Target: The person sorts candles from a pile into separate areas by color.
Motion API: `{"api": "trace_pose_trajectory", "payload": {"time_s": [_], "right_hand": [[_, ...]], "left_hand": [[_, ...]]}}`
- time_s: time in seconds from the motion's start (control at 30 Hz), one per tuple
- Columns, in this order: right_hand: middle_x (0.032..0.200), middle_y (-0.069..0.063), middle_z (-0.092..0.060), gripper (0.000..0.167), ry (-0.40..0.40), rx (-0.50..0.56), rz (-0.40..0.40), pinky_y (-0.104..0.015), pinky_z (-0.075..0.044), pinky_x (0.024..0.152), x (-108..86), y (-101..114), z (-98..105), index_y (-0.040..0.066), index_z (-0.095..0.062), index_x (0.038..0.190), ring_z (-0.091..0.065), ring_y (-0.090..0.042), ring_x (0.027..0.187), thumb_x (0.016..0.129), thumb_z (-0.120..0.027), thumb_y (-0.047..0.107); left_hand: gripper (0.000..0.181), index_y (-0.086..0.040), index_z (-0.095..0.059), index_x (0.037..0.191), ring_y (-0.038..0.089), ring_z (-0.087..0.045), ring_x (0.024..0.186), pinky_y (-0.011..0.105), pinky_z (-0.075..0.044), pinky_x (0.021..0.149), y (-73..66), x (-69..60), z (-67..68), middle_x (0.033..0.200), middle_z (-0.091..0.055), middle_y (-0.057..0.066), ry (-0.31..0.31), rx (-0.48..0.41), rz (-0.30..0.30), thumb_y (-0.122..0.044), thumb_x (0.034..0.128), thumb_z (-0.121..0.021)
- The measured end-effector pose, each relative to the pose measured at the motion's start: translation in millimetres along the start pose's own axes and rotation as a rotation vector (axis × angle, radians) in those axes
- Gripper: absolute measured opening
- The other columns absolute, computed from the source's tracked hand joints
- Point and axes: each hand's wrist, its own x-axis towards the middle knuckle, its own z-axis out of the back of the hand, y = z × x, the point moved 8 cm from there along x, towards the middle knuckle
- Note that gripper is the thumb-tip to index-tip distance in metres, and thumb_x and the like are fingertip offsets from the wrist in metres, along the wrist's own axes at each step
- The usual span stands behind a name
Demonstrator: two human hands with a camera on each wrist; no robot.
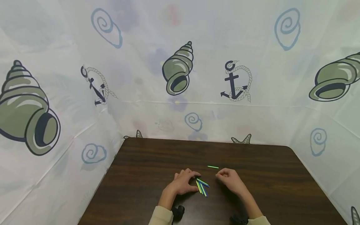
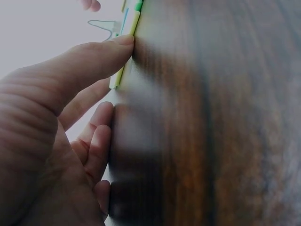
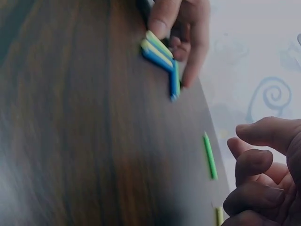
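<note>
My left hand (image 1: 184, 182) lies at a small fan of thin sticks (image 1: 201, 188), coloured yellow, green and blue. Its thumb touches the near ends and its index finger reaches along the far side, the two spread apart. In the left wrist view the thumb tip rests against a yellow stick (image 2: 120, 75). My right hand (image 1: 229, 179) hovers to the right with loosely curled fingers and nothing visible between them. Just beyond it lies a single green stick (image 3: 209, 155) with a pointed tip. Another yellowish stick (image 3: 219, 215) shows partly beside the right fingers, cut by the frame edge.
The dark wood-grain table (image 1: 135, 175) has its far edge against a white cloth backdrop (image 1: 146, 81) printed with shells and anchors. Black devices sit at both wrists, the left one (image 1: 178, 213) next to the sleeve.
</note>
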Motion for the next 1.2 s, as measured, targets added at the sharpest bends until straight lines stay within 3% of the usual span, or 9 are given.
{"api": "trace_pose_trajectory", "payload": {"time_s": [0.13,0.37,0.53,0.9,1.2], "right_hand": [[0.074,-0.001,-0.06,0.017,0.042,0.006,0.031,-0.029,-0.043,0.06,-0.5,4,-14,0.005,-0.078,0.104,-0.052,-0.013,0.066,0.104,-0.073,0.022],[0.072,0.003,-0.059,0.015,0.114,0.008,0.084,-0.025,-0.041,0.056,-1.8,11,-39,0.005,-0.077,0.101,-0.049,-0.007,0.061,0.102,-0.075,0.02],[0.066,0.006,-0.054,0.013,0.123,0.003,0.111,-0.023,-0.037,0.052,-2.2,16,-51,0.005,-0.077,0.098,-0.044,-0.005,0.055,0.1,-0.075,0.018],[0.07,0.004,-0.056,0.007,0.085,-0.143,0.049,-0.027,-0.036,0.052,-3.7,18,-58,0.014,-0.076,0.095,-0.049,-0.013,0.06,0.097,-0.076,0.02],[0.071,0.004,-0.058,0.005,0.08,-0.189,0.02,-0.028,-0.036,0.052,-4.6,22,-58,0.016,-0.076,0.093,-0.05,-0.012,0.059,0.096,-0.077,0.02]], "left_hand": [[0.055,-0.037,-0.064,0.144,0.012,-0.041,0.102,0.04,-0.025,0.085,6.6,3.7,-4.7,0.119,-0.055,-0.008,-0.012,-0.019,-0.005,-0.047,0.0938,-0.083],[0.055,-0.039,-0.063,0.145,0.012,-0.042,0.103,0.041,-0.025,0.086,3.6,0.0,-4.7,0.121,-0.056,-0.007,-0.005,-0.032,-0.016,-0.051,0.0945,-0.081],[0.054,-0.038,-0.064,0.144,0.012,-0.043,0.103,0.04,-0.026,0.086,3.8,0.7,-4.3,0.12,-0.057,-0.007,-0.016,-0.03,-0.006,-0.05,0.0941,-0.082],[0.053,-0.034,-0.064,0.144,0.015,-0.043,0.102,0.041,-0.025,0.085,-4.2,-2.3,2.4,0.121,-0.057,-0.003,0.001,-0.034,-0.026,-0.049,0.0961,-0.08],[0.052,-0.037,-0.066,0.141,0.012,-0.042,0.099,0.042,-0.025,0.085,8.4,6.2,-4.6,0.116,-0.056,-0.009,-0.023,-0.037,0.007,-0.048,0.0934,-0.084]]}}
